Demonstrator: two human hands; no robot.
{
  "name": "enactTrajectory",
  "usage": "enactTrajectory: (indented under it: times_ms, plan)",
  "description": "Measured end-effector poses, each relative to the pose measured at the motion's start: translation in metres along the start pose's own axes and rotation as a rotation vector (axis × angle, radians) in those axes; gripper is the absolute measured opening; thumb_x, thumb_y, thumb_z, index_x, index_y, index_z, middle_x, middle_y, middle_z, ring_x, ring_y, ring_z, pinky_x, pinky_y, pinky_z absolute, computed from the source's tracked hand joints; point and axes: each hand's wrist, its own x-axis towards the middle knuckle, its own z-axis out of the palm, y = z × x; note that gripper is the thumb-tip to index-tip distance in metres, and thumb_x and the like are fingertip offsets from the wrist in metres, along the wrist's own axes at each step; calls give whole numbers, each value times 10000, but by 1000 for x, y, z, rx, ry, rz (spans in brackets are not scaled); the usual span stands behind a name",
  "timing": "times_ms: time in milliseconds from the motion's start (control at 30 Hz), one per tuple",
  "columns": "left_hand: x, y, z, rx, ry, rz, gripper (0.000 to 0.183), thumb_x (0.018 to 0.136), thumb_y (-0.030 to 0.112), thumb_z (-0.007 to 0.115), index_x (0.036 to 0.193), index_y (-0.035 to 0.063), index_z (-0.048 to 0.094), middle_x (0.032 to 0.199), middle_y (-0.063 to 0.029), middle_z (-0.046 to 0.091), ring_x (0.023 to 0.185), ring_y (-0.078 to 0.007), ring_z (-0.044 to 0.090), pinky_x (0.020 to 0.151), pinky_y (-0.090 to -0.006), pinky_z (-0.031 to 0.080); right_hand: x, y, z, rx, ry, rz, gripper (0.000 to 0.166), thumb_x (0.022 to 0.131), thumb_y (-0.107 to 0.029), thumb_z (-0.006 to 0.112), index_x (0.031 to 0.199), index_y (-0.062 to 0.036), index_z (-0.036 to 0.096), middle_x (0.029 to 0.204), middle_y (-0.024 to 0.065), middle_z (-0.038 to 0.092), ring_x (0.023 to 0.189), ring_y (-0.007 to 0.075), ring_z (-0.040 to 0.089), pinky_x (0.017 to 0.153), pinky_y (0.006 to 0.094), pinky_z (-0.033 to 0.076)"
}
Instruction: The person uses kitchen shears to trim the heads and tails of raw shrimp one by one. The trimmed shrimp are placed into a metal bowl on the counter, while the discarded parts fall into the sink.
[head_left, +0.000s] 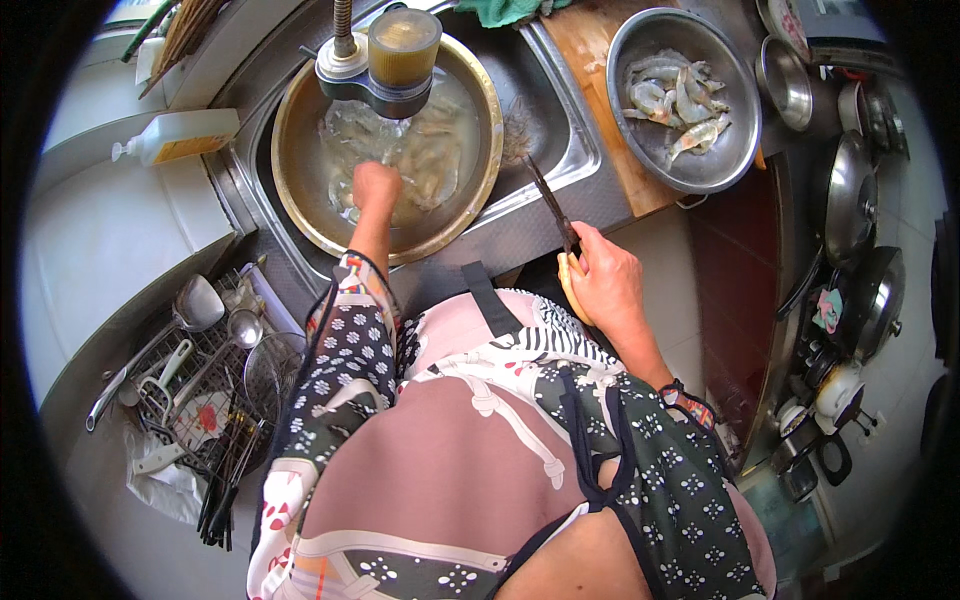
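Note:
My left hand (377, 189) is in a large metal basin (489, 161), its fingertips in cloudy water among raw shrimp (431, 169). Whether it grips one is hidden. My right hand (609, 274) holds scissors (553, 193) with yellow handles over the sink's front edge. Their dark blades point away from me, towards trimmed shrimp whiskers (516, 135) on the sink floor. To the right, a stainless steel bowl (739, 142) holds several grey shrimp (682, 97).
A faucet with a filter (405, 56) hangs over the basin. The bowl stands on a wooden board (592, 97). At left are a pump bottle (191, 135) and a wire rack (191, 382) with ladles. Pans and lids (851, 199) line the right side.

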Motion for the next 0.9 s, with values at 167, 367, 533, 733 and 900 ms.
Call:
enactTrajectory:
  times_ms: [167,367,533,733,900]
  plan:
    - [7,-36,-28,-1384,-506,-316,207,937,119,698,1127,42,678,818,-91,658,717,-219,643,648,-325,547,4,5,3,4,18,-16,386,799,-183,769,1155,-88,655,747,120,675,672,334,671,618,456,519]
    - [-24,-35,-43,-1872,-849,-78,318,967,99,653,1283,74,627,938,-99,667,831,-258,652,719,-354,550,16,-1,8,187,-69,-13,369,822,-205,768,1144,-53,671,794,176,693,730,373,693,667,470,529]
    - [-66,-3,-54,-1932,-874,-86,328,930,62,694,1247,57,609,912,-78,658,828,-288,653,707,-355,565,23,-5,11,412,-246,40,423,838,-180,773,1213,-20,658,786,135,672,700,261,656,635,373,516]
    - [-80,16,-60,-1996,-858,-89,271,919,42,698,1171,-19,616,963,-124,650,841,-303,650,732,-361,578,19,8,26,704,-421,196,431,885,-111,761,1292,-37,640,748,-21,599,590,36,532,487,208,437]
    - [-85,23,-63,-2057,-926,-204,178,923,40,696,1066,-26,612,966,-152,642,830,-300,652,700,-343,597,20,3,25,447,-280,-43,431,872,-84,759,1281,-22,639,764,-20,606,685,63,579,639,238,510]
